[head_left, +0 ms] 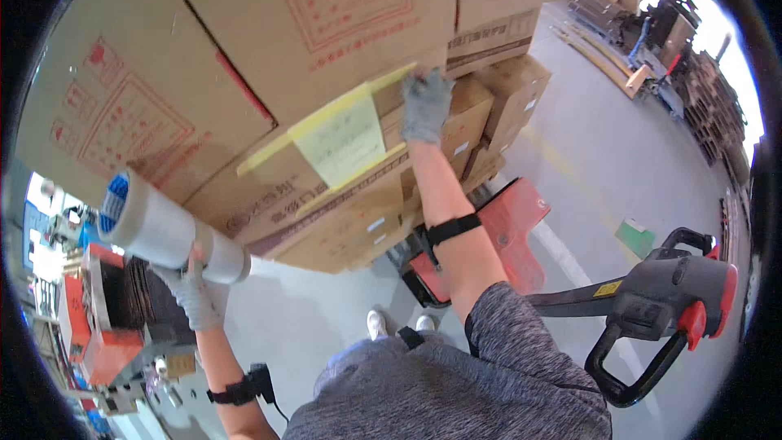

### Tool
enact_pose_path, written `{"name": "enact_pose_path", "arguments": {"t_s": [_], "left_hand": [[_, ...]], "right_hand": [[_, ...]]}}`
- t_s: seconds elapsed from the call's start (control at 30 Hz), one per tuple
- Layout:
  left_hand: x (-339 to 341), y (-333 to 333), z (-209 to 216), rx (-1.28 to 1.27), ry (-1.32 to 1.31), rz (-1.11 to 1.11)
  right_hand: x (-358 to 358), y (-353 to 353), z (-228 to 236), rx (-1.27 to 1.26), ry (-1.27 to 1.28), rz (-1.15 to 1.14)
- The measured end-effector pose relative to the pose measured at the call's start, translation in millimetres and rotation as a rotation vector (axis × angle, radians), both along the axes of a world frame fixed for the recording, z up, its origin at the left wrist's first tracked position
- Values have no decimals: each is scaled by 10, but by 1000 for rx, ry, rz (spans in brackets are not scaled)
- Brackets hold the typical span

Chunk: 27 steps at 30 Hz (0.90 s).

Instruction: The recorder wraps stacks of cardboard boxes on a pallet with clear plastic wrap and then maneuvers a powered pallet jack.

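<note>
My left hand (194, 289), in a grey glove, is closed on a wide roll of clear stretch film (159, 220) with a blue core end. The roll is tilted beside the lower left of the stacked cartons (350, 24). My right hand (427, 106), also gloved, is raised against the cartons with its fingers curled; their tips are blurred and what they hold, if anything, is hidden. Just left of it, a yellow strip (326, 114) runs slantwise across the cartons. A pale yellow-green paper sheet (342, 140) with handwriting hangs from this strip.
A red-and-black pallet truck (513, 232) stands by the stack, its black handle (652, 310) rising at my right. A green piece (635, 238) lies on the grey floor. Wooden pallets (700, 106) are piled far right; red equipment (102, 318) stands at left.
</note>
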State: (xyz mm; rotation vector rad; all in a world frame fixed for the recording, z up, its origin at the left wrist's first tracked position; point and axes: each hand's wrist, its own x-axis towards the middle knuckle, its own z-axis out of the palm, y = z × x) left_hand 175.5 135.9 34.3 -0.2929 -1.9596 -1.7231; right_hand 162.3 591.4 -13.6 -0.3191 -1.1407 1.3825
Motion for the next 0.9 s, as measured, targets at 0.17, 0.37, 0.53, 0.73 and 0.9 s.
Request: {"name": "enact_pose_path", "arguments": {"t_s": [0.17, 0.37, 0.53, 0.73, 0.9], "left_hand": [[-53, -100, -66, -43, -1, 51], [-52, -70, -18, -4, -47, 50], [-37, 7, 41, 32, -85, 17], [10, 17, 52, 46, -70, 31], [-100, -100, -78, 32, -34, 23]], "right_hand": [[165, -62, 168, 204, -447, -295], [86, -43, 45, 267, -350, -287], [73, -117, 156, 159, -309, -253], [49, -117, 126, 142, -255, -206], [58, -70, 181, 105, -286, -257]]}}
